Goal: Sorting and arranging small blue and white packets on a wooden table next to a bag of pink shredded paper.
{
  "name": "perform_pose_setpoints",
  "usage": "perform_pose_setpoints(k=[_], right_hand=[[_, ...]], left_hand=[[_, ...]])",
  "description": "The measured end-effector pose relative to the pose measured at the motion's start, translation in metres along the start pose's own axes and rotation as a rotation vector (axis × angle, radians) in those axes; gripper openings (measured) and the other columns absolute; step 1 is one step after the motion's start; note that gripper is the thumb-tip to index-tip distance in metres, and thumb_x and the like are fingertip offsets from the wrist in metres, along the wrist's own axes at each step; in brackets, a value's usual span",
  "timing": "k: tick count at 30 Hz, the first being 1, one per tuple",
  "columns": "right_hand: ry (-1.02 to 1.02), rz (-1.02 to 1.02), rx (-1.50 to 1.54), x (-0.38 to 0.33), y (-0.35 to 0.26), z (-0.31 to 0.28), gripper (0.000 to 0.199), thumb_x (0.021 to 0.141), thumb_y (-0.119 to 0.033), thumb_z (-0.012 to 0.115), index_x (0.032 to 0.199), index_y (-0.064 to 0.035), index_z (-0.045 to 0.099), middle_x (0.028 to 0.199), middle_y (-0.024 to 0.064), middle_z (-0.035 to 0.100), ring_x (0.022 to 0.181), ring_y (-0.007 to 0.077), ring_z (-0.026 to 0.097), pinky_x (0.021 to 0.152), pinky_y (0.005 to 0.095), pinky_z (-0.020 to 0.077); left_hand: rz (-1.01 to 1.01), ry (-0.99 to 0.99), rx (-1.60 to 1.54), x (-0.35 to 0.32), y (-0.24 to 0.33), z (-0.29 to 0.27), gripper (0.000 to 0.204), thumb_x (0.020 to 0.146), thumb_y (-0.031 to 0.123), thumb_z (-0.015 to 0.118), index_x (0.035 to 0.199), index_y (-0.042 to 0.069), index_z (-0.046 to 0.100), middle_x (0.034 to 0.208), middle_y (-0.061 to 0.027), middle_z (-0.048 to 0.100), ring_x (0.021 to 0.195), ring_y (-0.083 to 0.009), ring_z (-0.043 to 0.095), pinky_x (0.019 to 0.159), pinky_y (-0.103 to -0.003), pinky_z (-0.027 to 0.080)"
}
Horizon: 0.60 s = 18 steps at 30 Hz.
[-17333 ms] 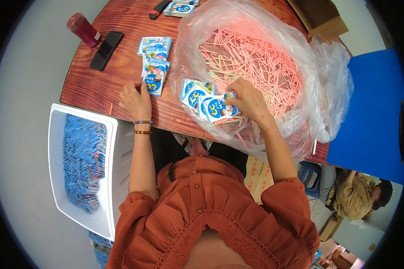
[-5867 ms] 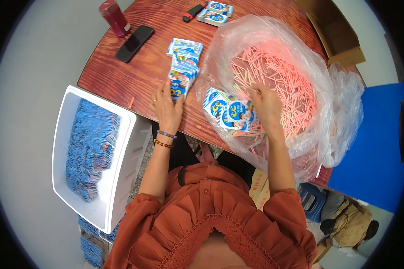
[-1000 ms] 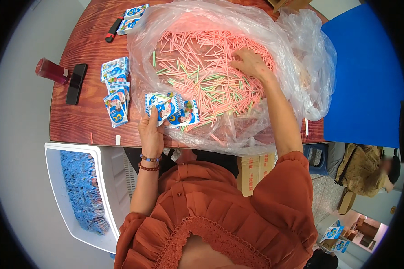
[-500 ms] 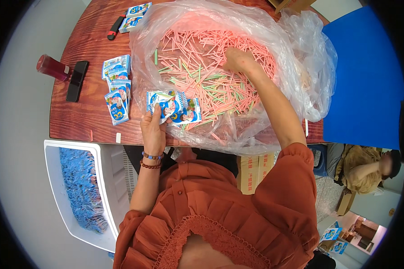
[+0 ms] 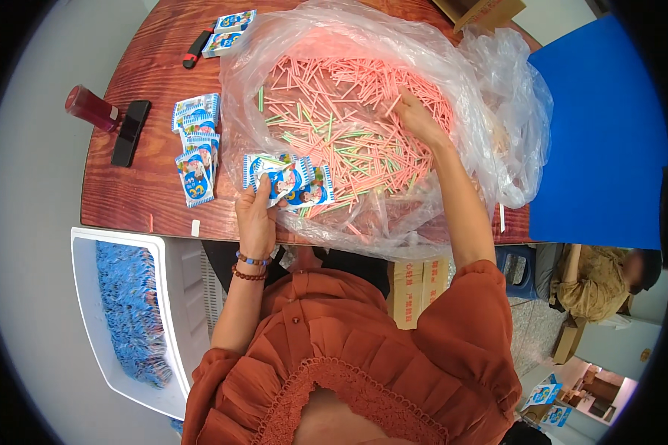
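Observation:
My left hand (image 5: 256, 216) pinches a small blue-and-white packet (image 5: 283, 179) near the front rim of a big clear plastic bag (image 5: 263, 74). A second such packet (image 5: 318, 191) lies partly under it; whether I also grip that one, I cannot tell. Inside the spread bag is a wide heap of thin pink sticks (image 5: 349, 148), with green ones mixed in. My right hand (image 5: 417, 119) is over the heap's far right part, fingers closed together on a pink stick (image 5: 393, 104). Any further sticks in those fingers are hidden.
Left of the bag lies an overlapping row of packets (image 5: 195, 178). Beyond are a phone (image 5: 131, 133), a red bottle (image 5: 91, 108) and a box cutter (image 5: 197, 50). A white foam box (image 5: 167, 297) full of blue packets stands below the table's left. Another person (image 5: 594, 282) sits at right.
My right hand has drawn back from the heap toward me and slightly right, a pink stick now showing at its fingertips. My left hand stays almost still with the packet.

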State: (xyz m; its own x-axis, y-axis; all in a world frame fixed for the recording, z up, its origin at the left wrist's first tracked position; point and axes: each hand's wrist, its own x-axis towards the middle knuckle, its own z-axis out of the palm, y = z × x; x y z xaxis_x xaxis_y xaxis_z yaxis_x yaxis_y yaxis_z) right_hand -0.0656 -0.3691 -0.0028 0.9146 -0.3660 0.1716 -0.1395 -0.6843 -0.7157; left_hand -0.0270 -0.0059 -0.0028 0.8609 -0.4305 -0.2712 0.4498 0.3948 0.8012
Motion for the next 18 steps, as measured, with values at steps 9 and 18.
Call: perform_pose_setpoints(k=[9, 18], right_hand=[[-0.012, 0.247, 0.978, 0.000, -0.034, -0.002, 0.022, 0.098, -0.011, 0.049, 0.112, 0.0036, 0.056, 0.096, 0.0108, 0.065, 0.084, 0.0188, 0.062, 0.080, 0.0310, 0.0494], [0.214, 0.146, 0.519, -0.006, -0.004, 0.033, 0.020, 0.097, -0.012, 0.050, 0.106, -0.0037, 0.065, 0.108, 0.0069, 0.067, 0.097, 0.0121, 0.059, 0.086, 0.0256, 0.0463]], left_hand=[[-0.008, -0.008, 0.011, -0.002, 0.003, 0.002, 0.016, 0.098, 0.020, 0.054, 0.098, 0.006, 0.064, 0.090, -0.0009, 0.066, 0.076, -0.0063, 0.059, 0.061, -0.022, 0.046], [0.002, -0.015, 0.007, 0.000, -0.002, -0.002, 0.017, 0.097, 0.020, 0.055, 0.098, 0.006, 0.064, 0.091, -0.0016, 0.067, 0.077, -0.0072, 0.060, 0.061, -0.023, 0.047]])
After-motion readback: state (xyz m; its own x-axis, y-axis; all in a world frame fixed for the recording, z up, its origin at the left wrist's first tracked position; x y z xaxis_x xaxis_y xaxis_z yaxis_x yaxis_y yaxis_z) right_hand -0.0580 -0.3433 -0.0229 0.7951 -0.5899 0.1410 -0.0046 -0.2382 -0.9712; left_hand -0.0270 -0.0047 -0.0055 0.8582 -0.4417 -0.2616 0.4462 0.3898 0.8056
